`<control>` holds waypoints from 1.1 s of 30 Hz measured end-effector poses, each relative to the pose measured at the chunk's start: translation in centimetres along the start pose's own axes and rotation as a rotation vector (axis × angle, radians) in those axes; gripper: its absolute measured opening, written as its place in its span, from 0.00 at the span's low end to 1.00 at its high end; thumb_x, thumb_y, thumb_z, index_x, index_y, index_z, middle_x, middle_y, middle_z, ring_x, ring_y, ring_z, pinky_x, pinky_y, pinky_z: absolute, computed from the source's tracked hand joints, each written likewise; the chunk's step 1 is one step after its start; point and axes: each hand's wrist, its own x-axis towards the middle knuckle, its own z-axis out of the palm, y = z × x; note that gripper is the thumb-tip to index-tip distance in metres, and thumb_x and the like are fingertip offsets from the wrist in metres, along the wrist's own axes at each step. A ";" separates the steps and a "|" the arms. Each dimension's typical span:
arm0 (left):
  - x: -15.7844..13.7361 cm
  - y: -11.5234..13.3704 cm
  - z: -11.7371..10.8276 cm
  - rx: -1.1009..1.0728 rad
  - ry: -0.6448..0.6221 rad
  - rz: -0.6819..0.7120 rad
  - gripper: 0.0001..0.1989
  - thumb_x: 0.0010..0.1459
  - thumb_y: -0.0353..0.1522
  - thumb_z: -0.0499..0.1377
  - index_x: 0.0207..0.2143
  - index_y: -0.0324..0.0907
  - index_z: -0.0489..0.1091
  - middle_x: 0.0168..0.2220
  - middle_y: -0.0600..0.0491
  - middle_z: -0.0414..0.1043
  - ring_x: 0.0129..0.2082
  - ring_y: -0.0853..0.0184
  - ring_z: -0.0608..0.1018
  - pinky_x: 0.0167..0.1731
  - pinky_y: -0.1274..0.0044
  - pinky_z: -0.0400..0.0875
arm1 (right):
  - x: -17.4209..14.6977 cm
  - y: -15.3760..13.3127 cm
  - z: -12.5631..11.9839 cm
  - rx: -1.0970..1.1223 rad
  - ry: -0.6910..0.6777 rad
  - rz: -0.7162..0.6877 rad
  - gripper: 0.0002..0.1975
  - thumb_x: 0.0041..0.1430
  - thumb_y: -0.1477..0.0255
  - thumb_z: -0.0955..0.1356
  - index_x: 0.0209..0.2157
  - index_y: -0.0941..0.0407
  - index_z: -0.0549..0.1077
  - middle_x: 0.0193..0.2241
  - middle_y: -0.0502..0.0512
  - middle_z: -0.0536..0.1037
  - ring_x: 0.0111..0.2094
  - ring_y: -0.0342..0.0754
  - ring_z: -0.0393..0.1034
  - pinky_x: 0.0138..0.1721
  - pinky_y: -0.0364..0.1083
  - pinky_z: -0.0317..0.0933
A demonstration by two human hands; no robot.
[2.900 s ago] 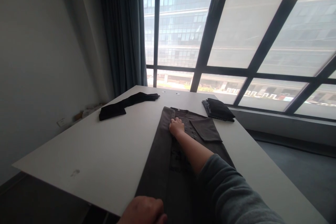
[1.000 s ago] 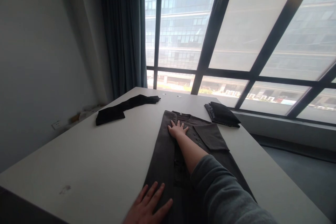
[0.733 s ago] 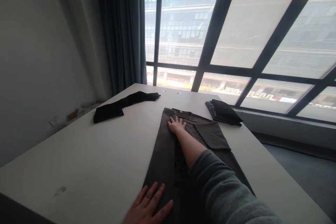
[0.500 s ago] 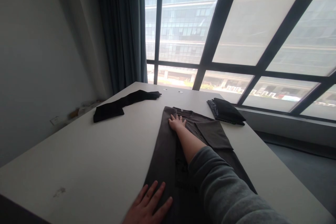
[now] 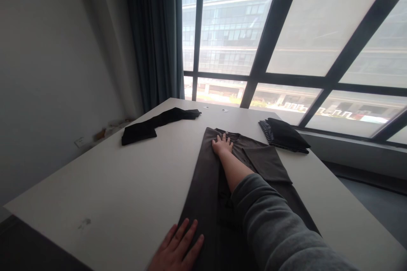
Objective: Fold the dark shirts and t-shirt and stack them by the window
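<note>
- Head view: dark grey shirt [image 5: 206,186] lies lengthwise on the white bench [image 5: 127,194], collar at the far end, one side folded inward, a sleeve [image 5: 267,164] turned back across the body.
- Right hand [image 5: 222,145] flat near the collar, fingers spread, palm down; grip open, holding nothing, only pressing cloth.
- Left hand [image 5: 176,250] flat on the near hem, fingers fanned, likewise open and empty, partly cut off by the frame edge.
- To do this well, my judgement: keep both palms flat and stroke along the folded edge from collar toward hem, so the crease runs straight and no air stays trapped. Pressure even, no bunching under the forearm, which lies across the shirt's middle.
- Grey sweater sleeve [image 5: 273,228] hides part of the fabric; wrinkles under it cannot be told.
- Around: long black garment [image 5: 152,123] far left, well apart; folded dark stack [image 5: 284,135] far right, near the shirt's shoulder but not touching.
- Small smudge [image 5: 85,222] on the bench at near left.
- Curtain [image 5: 155,38] and window [image 5: 286,29] behind.
</note>
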 end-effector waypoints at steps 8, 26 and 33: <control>-4.1 -1.9 -4.1 -0.032 -0.091 0.016 0.34 0.72 0.50 0.50 0.74 0.45 0.52 0.70 0.51 0.63 0.69 0.61 0.65 0.69 0.71 0.57 | 2.1 1.2 0.1 -0.032 -0.021 -0.041 0.40 0.70 0.49 0.48 0.76 0.55 0.45 0.76 0.58 0.38 0.75 0.66 0.29 0.71 0.67 0.28; 0.1 0.2 -6.7 -0.202 -0.038 -0.036 0.25 0.66 0.37 0.60 0.65 0.53 0.68 0.67 0.53 0.68 0.66 0.59 0.70 0.62 0.70 0.70 | -6.9 24.8 -9.4 -0.155 -0.025 -0.130 0.30 0.70 0.58 0.61 0.68 0.56 0.67 0.71 0.67 0.59 0.72 0.63 0.48 0.71 0.60 0.40; 10.9 7.9 -7.8 -0.525 -0.303 0.387 0.18 0.65 0.36 0.62 0.57 0.50 0.72 0.59 0.55 0.76 0.56 0.63 0.78 0.55 0.70 0.72 | -15.5 32.4 -10.4 -0.049 -0.071 -0.234 0.29 0.73 0.62 0.58 0.72 0.50 0.59 0.73 0.52 0.56 0.74 0.53 0.46 0.73 0.48 0.41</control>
